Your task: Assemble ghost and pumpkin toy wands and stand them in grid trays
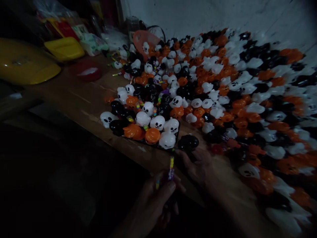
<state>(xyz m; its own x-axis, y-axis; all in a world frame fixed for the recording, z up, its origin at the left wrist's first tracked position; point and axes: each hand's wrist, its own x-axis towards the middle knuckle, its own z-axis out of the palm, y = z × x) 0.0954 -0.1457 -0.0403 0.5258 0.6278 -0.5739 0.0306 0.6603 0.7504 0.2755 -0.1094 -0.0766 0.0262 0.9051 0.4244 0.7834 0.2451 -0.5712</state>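
left hand [158, 195]: thumb and fingers pinching the filled tube, back of hand up, just off the table's near edge
filled tube [171, 168]: slim, clear, held near upright; yellow bits up top, purple-and-white patterned lower part, bottom end hidden in the grip
second tube [157, 184]: same hand, only a short yellow and blue bit shows between the fingers
right hand [201, 165]: empty as far as visible, fingers loosely spread, low by the table edge; contact with the black figure can't be told
black figure [188, 142]: glossy, rounded, lying just beyond the right fingertips, beside the tray
tray [178, 130]: dark rim, packed with white skull heads [157, 122], orange pumpkins [152, 136] and black pieces; a few colourful tubes [155, 111] stand between them
pile [218, 86]: white, orange and black figures heaped across the right and far side, up near the pale wall [210, 16]
orange basket [146, 39]: at the pile's far edge
table [79, 96]: brown; red dish [89, 71] and yellow scoop [64, 49] at far left
light: dim, fine print unreadable
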